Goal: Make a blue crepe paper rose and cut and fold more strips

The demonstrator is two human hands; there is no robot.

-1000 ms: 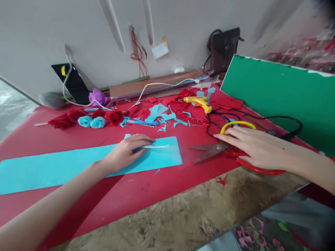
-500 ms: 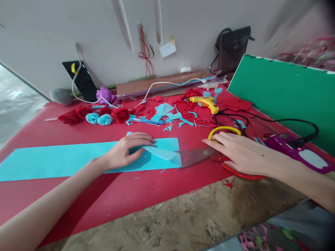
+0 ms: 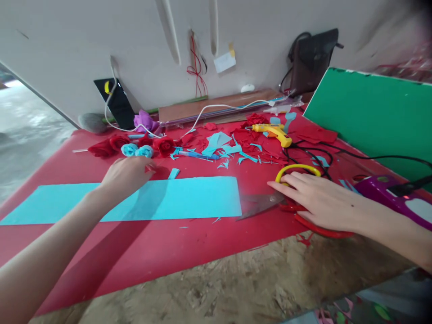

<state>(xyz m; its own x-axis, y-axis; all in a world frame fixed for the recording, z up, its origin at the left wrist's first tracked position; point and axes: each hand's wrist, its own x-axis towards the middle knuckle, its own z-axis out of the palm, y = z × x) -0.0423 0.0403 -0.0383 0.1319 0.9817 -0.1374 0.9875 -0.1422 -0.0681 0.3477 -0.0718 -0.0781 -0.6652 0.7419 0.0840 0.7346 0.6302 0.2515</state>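
A long light-blue paper strip lies flat on the red table cover. My left hand hovers over the strip's far edge, fingers curled and pointing toward the paper roses; whether it holds anything is hidden. My right hand rests flat on large scissors with yellow and red handles, fingers stretched out. The scissor blades point left, close to the strip's right end.
Red and blue paper roses lie in a row at the back left, paper scraps and a yellow glue gun behind them. A green board leans at the right, a purple device beside my right wrist. Bare chipboard shows at the front.
My left hand lifted off the strip's right part and moved left and back toward the roses. The folded corner of the strip now lies flat. My right hand stays on the scissors.
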